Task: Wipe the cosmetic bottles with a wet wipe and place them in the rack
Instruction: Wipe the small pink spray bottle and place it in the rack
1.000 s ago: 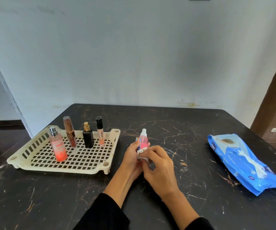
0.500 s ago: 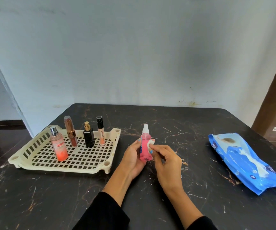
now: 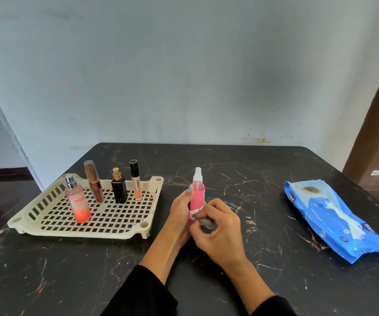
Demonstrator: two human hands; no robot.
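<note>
1. A pink spray bottle with a white nozzle is held upright over the dark marble-patterned table, just right of the rack
2. The bottle is gripped from its left side by the left hand, whose fingers are curled round the body, one fingertip with a blue nail reaching the bottle's shoulder
3. A small crumpled white wet wipe is pinched in the curled fingers of the right hand and pressed against the lower part of the bottle
4. The bottle's base is hidden behind the two hands, so it cannot be told whether it rests on the table
5. Four items are seen standing upright in the cream perforated rack: a peach mist bottle nearest the front left, a brown tube, a black perfume bottle with a gold cap, and a lip gloss with a black cap, the last three in a row along the far side
6. A blue pack of wipes lies flat on the table, well apart to the right of the hands
7. Black sleeves are visible on both forearms at the bottom edge
</note>
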